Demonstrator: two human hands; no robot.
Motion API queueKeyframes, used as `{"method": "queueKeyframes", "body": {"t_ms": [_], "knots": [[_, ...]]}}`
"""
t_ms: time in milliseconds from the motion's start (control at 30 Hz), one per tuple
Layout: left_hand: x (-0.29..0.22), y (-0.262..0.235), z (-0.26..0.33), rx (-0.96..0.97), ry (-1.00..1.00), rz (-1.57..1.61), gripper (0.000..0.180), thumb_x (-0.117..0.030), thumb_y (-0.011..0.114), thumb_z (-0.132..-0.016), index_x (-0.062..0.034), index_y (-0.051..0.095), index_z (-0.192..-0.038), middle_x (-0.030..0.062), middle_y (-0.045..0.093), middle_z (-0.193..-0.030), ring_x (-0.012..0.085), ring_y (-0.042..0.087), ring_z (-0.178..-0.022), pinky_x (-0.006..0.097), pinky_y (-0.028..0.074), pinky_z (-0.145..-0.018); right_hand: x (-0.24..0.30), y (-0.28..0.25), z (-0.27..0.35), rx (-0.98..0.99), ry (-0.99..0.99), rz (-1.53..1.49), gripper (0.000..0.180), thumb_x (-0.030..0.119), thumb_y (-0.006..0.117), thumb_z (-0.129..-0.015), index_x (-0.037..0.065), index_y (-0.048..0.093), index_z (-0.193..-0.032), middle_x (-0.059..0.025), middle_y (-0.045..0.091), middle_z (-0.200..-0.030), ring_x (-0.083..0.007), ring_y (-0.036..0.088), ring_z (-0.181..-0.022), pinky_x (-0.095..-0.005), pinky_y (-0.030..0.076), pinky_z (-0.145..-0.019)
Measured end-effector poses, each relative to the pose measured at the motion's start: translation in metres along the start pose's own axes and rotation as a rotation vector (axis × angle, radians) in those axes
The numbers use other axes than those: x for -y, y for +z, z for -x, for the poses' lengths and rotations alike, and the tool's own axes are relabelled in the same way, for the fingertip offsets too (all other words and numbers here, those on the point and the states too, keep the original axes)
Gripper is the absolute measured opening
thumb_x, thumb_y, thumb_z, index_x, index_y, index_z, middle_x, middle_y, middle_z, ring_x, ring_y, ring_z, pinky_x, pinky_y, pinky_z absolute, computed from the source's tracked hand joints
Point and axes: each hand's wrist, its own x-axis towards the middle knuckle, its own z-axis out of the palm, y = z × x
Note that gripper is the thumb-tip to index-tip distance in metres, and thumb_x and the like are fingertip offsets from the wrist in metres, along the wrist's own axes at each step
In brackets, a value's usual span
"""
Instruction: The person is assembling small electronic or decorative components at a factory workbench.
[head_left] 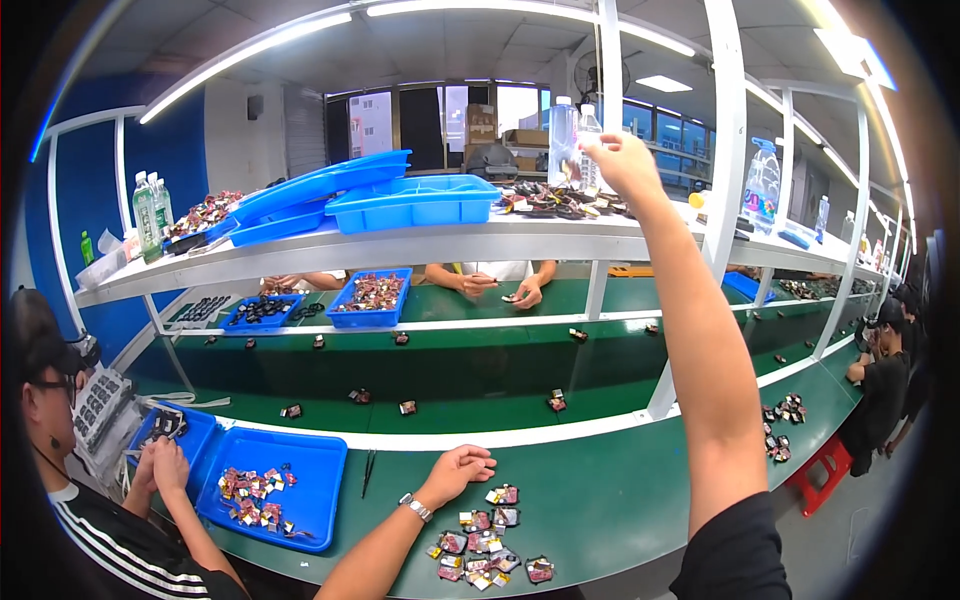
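Two hands: both belong to the person at the near green bench (620, 500), one low, one raised high.
Left hand (462, 468): rests palm down on the bench, fingers loosely curled, holding nothing; a wristwatch (416, 507) sits on that wrist.
Small parts pile (488, 550): red and silver pieces lie on the bench just beside and below the left hand, not touching it.
Tweezers (368, 472): dark, lying on the bench between the left hand and the blue tray (322, 500).
Blue tray: holds more of the small red parts, at the near left; a neighbouring person's hands (165, 465) are pressed together over its far corner.
Conveyor belt (460, 375): green, beyond the white rail, with single small parts spaced along it.
Far bench: another person's hands (500, 288) work a small part opposite; a blue bin (372, 297) of parts stands to their left.
Right hand (618, 160): lifted to the upper shelf (420, 245), fingertips pinched at the clear plastic bottle (563, 140); I cannot tell whether it grips the bottle or only touches it.
Clear plastic bottle: upright on the upper shelf, beside a second bottle, just left of the right hand.
Upper shelf, further left: stacked blue trays (400, 195) and green bottles (148, 210).
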Motion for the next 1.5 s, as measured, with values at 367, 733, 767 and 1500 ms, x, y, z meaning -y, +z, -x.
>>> {"method": "queueKeyframes", "body": {"t_ms": [367,733,767,1500], "knots": [[-0.001,0.004,-0.009,0.034,0.003,-0.045,0.021,-0.004,0.052,-0.095,0.0046,0.056,-0.115,0.0174,0.065,-0.112,0.02,0.066,-0.098,0.03,0.054,-0.088,-0.226,0.034,0.259,0.105,0.11,-0.065,0.017,0.009,0.069,-0.078,0.002,0.065,-0.094,-0.0105,0.066,-0.085,-0.0228,0.063,-0.069,-0.0325,0.051,-0.066],[-0.003,0.003,0.0,0.022,-0.019,-0.08,0.021,-0.005,0.052,-0.096,0.0047,0.056,-0.114,0.0168,0.065,-0.11,0.0194,0.065,-0.099,0.03,0.054,-0.088,-0.236,0.122,0.341,0.505,0.344,0.337,0.063,0.025,0.081,-0.069,-0.001,0.057,-0.121,-0.02,0.065,-0.107,-0.0344,0.061,-0.102,-0.0414,0.048,-0.092],[-0.003,0.005,-0.002,0.034,-0.022,-0.071,0.021,-0.005,0.052,-0.096,0.0047,0.056,-0.114,0.0167,0.065,-0.11,0.0193,0.065,-0.098,0.03,0.054,-0.088,-0.243,0.121,0.341,0.464,0.394,0.273,0.063,0.02,0.081,-0.069,-0.001,0.056,-0.122,-0.0174,0.066,-0.105,-0.032,0.062,-0.102,-0.0405,0.048,-0.091],[-0.011,-0.002,0.002,0.079,-0.114,0.245,0.04,-0.01,0.051,-0.098,-0.0018,0.046,-0.137,0.0075,0.059,-0.122,0.0137,0.061,-0.106,0.03,0.052,-0.091,-0.081,0.078,0.393,0.755,-0.077,-0.36,0.033,0.011,0.07,-0.078,0.007,0.063,-0.11,-0.0116,0.061,-0.105,-0.0303,0.058,-0.1,-0.0377,0.049,-0.089]]}}
